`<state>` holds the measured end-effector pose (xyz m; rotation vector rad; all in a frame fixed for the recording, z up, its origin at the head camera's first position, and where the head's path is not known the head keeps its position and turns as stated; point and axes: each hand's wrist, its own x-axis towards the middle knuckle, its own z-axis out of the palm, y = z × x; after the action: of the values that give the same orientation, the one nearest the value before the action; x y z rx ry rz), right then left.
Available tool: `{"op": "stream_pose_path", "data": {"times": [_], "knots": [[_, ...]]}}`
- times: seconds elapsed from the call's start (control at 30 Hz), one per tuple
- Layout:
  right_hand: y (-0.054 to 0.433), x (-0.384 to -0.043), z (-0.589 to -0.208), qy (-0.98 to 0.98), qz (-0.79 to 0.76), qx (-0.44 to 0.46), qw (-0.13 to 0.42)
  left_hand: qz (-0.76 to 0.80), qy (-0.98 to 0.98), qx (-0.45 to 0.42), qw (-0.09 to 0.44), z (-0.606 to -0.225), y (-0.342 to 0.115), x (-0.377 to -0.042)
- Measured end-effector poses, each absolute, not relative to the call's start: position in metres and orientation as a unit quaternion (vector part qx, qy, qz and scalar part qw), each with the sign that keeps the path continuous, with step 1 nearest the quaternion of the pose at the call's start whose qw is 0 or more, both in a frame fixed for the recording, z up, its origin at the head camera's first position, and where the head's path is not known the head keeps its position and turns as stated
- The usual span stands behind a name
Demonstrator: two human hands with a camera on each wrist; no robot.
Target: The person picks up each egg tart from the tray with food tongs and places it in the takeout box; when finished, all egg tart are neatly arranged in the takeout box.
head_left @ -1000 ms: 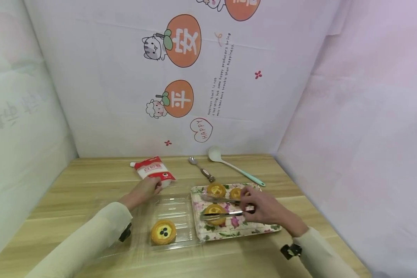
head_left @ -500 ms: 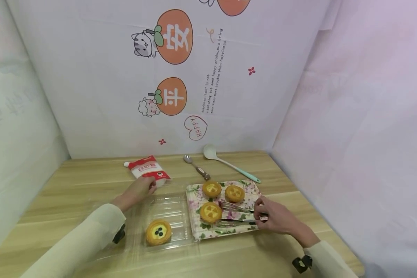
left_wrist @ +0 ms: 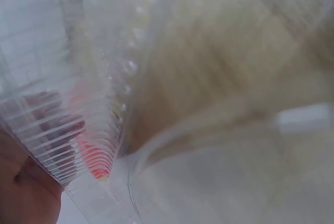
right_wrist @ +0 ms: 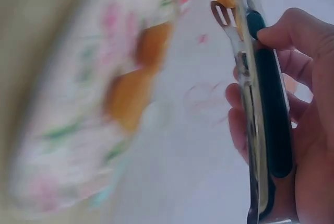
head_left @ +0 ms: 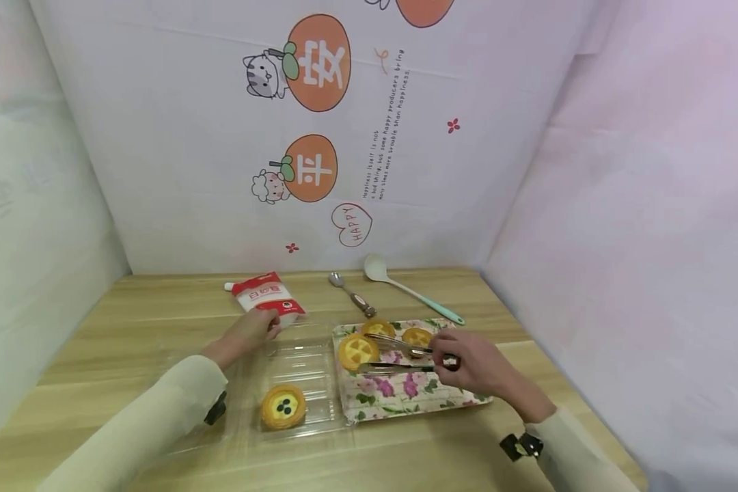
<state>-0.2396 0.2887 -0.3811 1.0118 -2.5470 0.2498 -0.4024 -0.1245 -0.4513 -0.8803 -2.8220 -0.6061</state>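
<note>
Just one tart sits in the clear plastic container.

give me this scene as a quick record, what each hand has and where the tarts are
left hand: by the clear container, grip unclear
right hand: holding tongs
at tong tips: one tart, over the floral tray
on the tray: two more tarts
in the container: one dark-topped tart
toward the back wall: red and white bag, small brown-handled utensil, ladle
</note>
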Motion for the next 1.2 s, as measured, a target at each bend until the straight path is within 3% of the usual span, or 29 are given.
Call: {"op": "stream_pose_path", "data": {"times": [0.23,0.47,0.7,1.0,1.2], "knots": [[0.207,-0.263,-0.330,-0.895,-0.059,0.428,0.108,-0.205,-0.934,-0.287,0.056,-0.451,-0.123,-0.405],[0.147,-0.272,-0.310,-0.904,-0.178,0.386,0.041,-0.213,-0.924,-0.309,0.073,-0.445,-0.126,-0.408],[0.135,-0.277,-0.316,-0.909,-0.192,0.370,0.023,-0.203,-0.934,-0.291,0.048,-0.450,-0.128,-0.409],[0.141,-0.279,-0.319,-0.911,-0.169,0.377,0.008,-0.210,-0.925,-0.306,0.075,-0.455,-0.124,-0.408],[0.146,-0.274,-0.308,-0.914,-0.140,0.380,-0.012,-0.213,-0.929,-0.296,0.063,-0.452,-0.125,-0.407]]}}
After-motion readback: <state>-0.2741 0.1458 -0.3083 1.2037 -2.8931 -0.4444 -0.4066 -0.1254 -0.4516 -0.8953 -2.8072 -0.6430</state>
